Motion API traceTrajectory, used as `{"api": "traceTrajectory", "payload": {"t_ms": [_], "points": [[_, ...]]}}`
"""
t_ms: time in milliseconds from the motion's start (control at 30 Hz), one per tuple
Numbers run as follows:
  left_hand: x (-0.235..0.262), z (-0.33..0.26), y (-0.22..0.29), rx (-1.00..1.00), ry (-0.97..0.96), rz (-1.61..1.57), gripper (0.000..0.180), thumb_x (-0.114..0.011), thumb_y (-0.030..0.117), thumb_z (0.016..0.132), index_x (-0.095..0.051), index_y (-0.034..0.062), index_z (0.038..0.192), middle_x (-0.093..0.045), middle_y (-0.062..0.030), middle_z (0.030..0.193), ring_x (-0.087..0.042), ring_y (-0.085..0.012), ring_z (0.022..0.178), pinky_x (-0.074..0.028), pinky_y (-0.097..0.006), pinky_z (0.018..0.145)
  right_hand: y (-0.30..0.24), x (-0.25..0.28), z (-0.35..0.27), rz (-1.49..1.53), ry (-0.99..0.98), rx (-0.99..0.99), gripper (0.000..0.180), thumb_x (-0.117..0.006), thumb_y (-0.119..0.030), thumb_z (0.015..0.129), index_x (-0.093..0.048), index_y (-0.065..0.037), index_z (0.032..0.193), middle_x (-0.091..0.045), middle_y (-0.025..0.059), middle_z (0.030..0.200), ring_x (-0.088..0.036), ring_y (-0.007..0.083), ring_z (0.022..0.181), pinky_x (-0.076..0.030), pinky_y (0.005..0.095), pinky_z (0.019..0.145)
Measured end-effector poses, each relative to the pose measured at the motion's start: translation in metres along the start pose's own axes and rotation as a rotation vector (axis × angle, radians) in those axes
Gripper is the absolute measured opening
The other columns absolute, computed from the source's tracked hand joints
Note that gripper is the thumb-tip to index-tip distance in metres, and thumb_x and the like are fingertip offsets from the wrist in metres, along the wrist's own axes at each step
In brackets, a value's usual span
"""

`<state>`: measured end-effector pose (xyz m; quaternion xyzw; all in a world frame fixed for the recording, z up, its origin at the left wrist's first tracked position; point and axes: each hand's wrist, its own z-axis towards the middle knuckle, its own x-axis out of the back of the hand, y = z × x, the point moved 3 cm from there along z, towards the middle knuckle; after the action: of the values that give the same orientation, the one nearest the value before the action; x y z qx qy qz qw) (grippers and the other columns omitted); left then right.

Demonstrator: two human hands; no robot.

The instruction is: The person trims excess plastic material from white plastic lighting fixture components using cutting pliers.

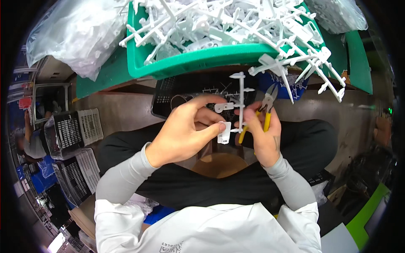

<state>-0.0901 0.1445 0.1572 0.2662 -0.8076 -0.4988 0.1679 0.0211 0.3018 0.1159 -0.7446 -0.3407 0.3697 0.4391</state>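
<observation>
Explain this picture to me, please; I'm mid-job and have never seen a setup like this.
There is no machine here, just a person's two bare hands. The one picture comes from the left of two fisheye cameras worn on the head, looking down, so straight edges bend and its left is the person's left. The left hand pinches a small white piece. The right hand holds yellow-handled cutters, close by a white branching stem. Beyond, on a green table, a green bin is heaped with white plastic parts, with clear bags at either side.
</observation>
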Motion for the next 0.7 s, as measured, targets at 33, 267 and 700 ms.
{"api": "traceTrajectory", "payload": {"t_ms": [33,267,700], "points": [[0.001,-0.002,-0.005,0.008,0.045,-0.065,0.053,-0.071,0.005,0.09,-0.043,-0.0041,0.135,-0.07,-0.0143,0.097,-0.067,-0.0157,0.081,-0.056,-0.029,0.07,-0.001,0.0,-0.001,0.015,0.016,0.036,0.032,-0.058,-0.032,0.101,-0.052,-0.002,0.112,-0.064,0.0088,0.099,-0.062,0.0132,0.079,-0.051,0.0286,0.072],[0.0,-0.021,-0.03,-0.071,0.294,-0.359,0.049,-0.07,0.001,0.09,-0.044,-0.0008,0.132,-0.069,-0.015,0.104,-0.069,-0.0178,0.098,-0.054,-0.027,0.085,0.015,0.009,-0.025,-0.513,-0.272,0.109,0.036,-0.04,-0.031,0.107,-0.055,0.001,0.105,-0.064,0.0109,0.081,-0.063,0.0184,0.072,-0.051,0.0318,0.067],[-0.019,-0.045,-0.058,-0.379,0.503,-0.479,0.057,-0.066,-0.002,0.092,-0.038,0.0005,0.142,-0.067,-0.0157,0.11,-0.068,-0.0184,0.102,-0.054,-0.029,0.089,0.022,-0.005,-0.033,-0.671,-0.5,0.118,0.027,-0.047,-0.025,0.104,-0.058,-0.001,0.106,-0.067,0.0127,0.082,-0.067,0.0285,0.071,-0.052,0.0362,0.067]]}}
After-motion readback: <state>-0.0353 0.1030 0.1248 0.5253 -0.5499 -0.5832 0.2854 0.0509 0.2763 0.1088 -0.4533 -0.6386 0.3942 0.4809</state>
